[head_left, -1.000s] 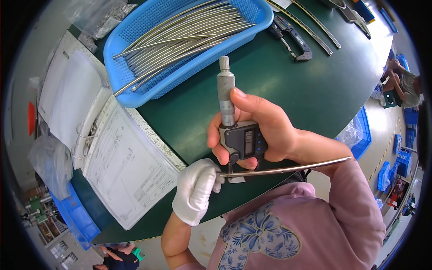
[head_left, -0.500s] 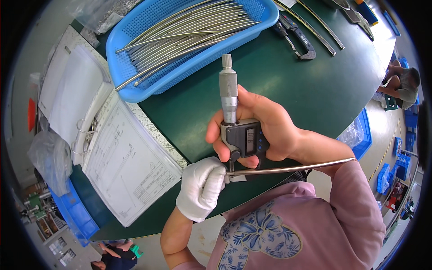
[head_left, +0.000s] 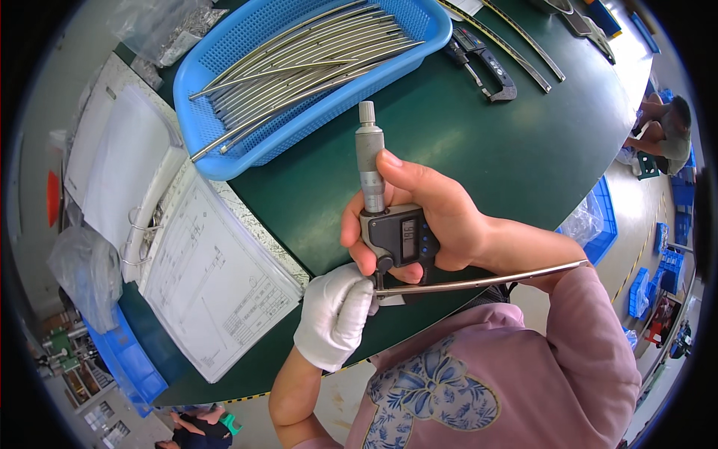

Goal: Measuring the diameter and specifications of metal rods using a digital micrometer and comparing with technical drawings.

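Both hands grasping, 1 item each. L hand [head_left: 333, 318], white glove on, fingers curled tight round one end of 1 thin metal rod [head_left: 479, 285]; that tip is hidden in the glove. Rod runs R from glove, passes below R hand, far end over R forearm near the sleeve. R hand [head_left: 449, 221], bare, grips 1 digital micrometer [head_left: 393, 238]: thumb up by the barrel, fingers wrapped round the frame. Measuring end sits at the rod, just beside glove; can't tell if faces touch it.

Beyond hands, on green worktop [head_left: 314, 198]: 1 blue basket [head_left: 329, 106] w/ a pile of metal rods [head_left: 314, 63], well over 10, overlapping, so exact no. unclear. Up & R of R hand: 1 spare micrometer [head_left: 502, 72], lying flat, plus 2 long thin strips [head_left: 517, 55] next to it.

L of L hand: 1 open ring binder [head_left: 248, 228] w/ drawing sheet [head_left: 217, 288] on top. Further L, 1 clear bag [head_left: 82, 266]; far up-L, 1 bag of small metal bits [head_left: 176, 30], approx., count n/a.

Well R of R hand, off worktop: 1 blue crate [head_left: 607, 224] w/ clear plastic. 2 other ppl in bkgd: 1 far R [head_left: 669, 142], 1 low L.
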### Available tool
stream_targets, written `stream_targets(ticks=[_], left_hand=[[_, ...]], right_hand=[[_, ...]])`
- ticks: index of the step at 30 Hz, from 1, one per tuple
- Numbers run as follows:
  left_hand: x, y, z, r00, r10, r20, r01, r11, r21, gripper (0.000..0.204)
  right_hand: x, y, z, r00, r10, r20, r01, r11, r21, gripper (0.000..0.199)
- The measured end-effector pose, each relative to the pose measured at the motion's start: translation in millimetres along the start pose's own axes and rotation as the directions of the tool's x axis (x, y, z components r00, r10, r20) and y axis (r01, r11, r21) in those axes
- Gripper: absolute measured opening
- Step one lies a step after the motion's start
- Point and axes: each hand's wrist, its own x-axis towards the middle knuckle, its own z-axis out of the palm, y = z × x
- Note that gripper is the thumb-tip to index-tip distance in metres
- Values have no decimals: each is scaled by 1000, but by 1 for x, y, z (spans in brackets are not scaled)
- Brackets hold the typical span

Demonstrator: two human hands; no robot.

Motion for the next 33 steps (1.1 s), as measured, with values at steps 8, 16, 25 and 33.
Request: stream_targets(ticks=[8,16,25,33], left_hand=[[1,3,-1,998,66,3,-66,997,42,17],[0,-2,0,989,143,-32,-140,988,70,13],[1,-2,-1,983,181,-26,-178,980,87,10],[4,-2,0,985,172,-4,-172,982,75,9]], right_hand=[[0,-1,2,999,-38,-10,37,994,-102,71],[2,1,3,999,-1,-52,-2,999,-50,75],[-1,-3,2,1000,17,-9,-17,999,36,74],[-1,-1,1,998,20,-57,-23,999,-46,68]])
